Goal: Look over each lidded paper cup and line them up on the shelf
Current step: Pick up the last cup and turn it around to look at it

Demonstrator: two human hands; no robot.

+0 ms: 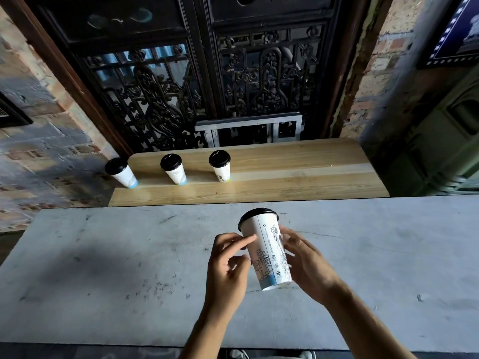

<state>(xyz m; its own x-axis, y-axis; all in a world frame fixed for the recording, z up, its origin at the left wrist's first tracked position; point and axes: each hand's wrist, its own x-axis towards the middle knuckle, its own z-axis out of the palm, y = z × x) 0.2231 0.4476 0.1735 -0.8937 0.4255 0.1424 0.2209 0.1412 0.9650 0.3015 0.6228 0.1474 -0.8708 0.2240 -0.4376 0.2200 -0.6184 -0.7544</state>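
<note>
Both hands (267, 265) cradle lidded cup (267, 251) between them.

The right hand (308, 263) is covering the far side of the held cup (269, 252); its fine print is staying illegibly small; both forearms are running off the bottom edge.

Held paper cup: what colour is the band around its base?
Light blue, on the white, line-drawn held paper cup with a black lid; head view.
</note>
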